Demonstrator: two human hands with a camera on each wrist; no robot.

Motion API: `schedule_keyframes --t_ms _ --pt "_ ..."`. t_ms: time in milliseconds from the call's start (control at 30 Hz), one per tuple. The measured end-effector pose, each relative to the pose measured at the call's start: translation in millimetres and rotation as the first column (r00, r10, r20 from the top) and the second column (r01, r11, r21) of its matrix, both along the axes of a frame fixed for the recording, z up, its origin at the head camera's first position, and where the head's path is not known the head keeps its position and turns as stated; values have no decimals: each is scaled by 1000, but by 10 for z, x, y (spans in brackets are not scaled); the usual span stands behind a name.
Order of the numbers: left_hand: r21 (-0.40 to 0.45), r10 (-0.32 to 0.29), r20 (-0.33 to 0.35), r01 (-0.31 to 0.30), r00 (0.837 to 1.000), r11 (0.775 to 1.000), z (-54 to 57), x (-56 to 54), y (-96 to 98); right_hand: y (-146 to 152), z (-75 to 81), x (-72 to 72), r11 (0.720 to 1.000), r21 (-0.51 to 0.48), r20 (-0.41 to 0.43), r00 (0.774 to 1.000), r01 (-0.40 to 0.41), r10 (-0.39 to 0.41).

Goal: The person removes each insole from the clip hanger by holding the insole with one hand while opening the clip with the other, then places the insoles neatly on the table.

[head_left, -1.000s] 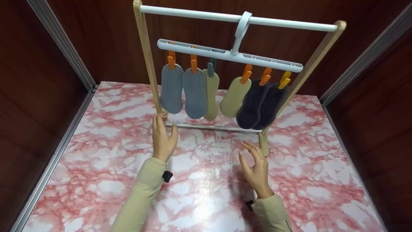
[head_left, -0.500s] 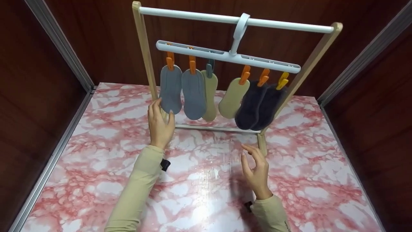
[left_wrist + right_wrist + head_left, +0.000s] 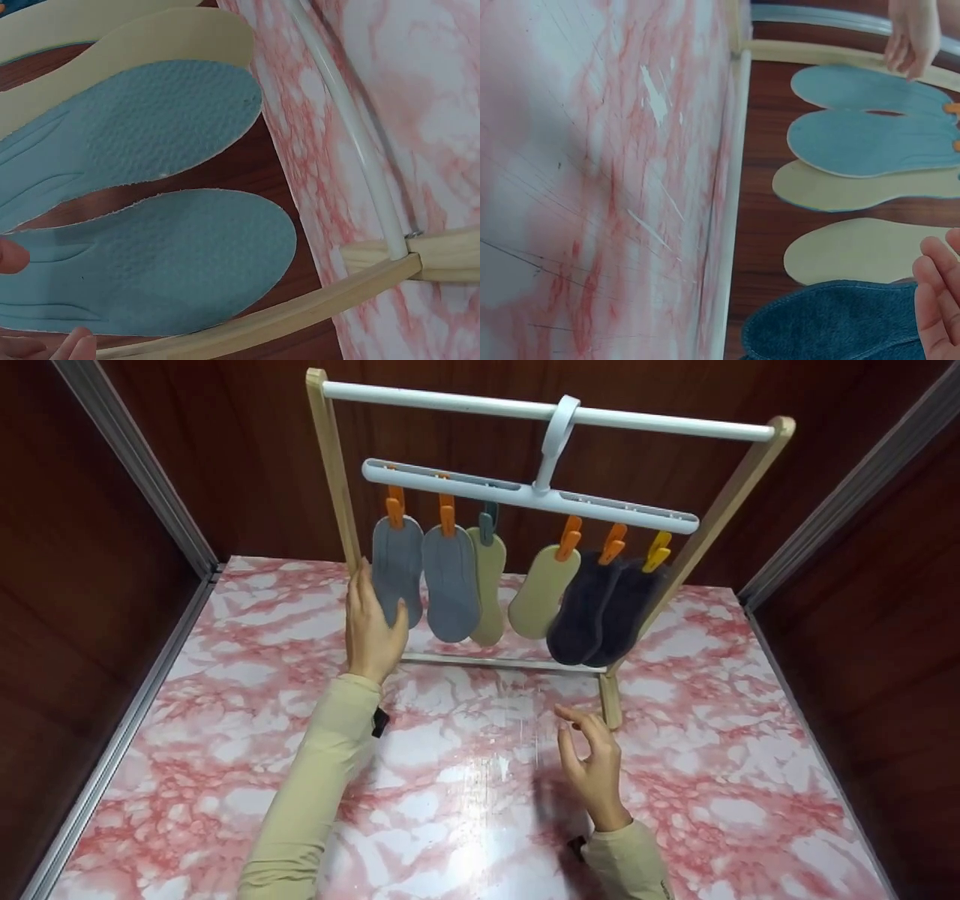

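Note:
My left hand (image 3: 373,634) is raised at the leftmost blue-grey insole (image 3: 397,566). Its thumb lies over the insole's right side and its fingers along the left edge, beside the rack's wooden post; whether they touch cannot be told. In the left wrist view a thumb tip (image 3: 13,256) and fingertips (image 3: 79,346) show on either side of that insole. A second blue-grey insole (image 3: 451,585) hangs beside it. My right hand (image 3: 594,765) hovers with loosely bent fingers below the hanging dark insoles (image 3: 581,619), holding nothing.
A white clip hanger (image 3: 600,508) hooks over the rack's top bar (image 3: 450,401). Orange, yellow and dark clips hold the insoles, including pale yellow ones (image 3: 544,592). The rack's lower bar (image 3: 495,662) crosses the marbled tabletop (image 3: 465,825). Dark wooden panels (image 3: 75,585) enclose it.
My left hand has risen from near the rack's lower left corner to the leftmost blue-grey insole. The right hand has stayed nearly in place.

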State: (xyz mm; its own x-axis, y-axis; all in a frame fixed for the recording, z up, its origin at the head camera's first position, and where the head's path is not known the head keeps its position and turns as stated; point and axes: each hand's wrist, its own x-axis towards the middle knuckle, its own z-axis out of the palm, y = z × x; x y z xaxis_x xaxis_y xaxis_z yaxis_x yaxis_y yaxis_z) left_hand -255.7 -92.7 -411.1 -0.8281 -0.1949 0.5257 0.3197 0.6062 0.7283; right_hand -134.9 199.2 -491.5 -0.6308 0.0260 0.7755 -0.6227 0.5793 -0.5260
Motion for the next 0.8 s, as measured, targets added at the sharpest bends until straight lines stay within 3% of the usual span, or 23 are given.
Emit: schedule_keyframes --t_ms 233,400,600,800 --pt "-18 -19 37 19 999 1000 25 -65 -2 21 -77 -16 1000 -6 16 1000 -24 24" --pt "-22 -22 63 23 998 999 3 -92 -15 -58 13 34 1000 -2 20 1000 -11 11" --pt "22 -24 8 24 1000 999 -37 -98 -20 -165 199 111 1000 5 14 1000 -12 12" --pt "52 6 -42 -4 999 999 -49 -93 -17 -188 220 109 1000 1 27 999 -27 27"
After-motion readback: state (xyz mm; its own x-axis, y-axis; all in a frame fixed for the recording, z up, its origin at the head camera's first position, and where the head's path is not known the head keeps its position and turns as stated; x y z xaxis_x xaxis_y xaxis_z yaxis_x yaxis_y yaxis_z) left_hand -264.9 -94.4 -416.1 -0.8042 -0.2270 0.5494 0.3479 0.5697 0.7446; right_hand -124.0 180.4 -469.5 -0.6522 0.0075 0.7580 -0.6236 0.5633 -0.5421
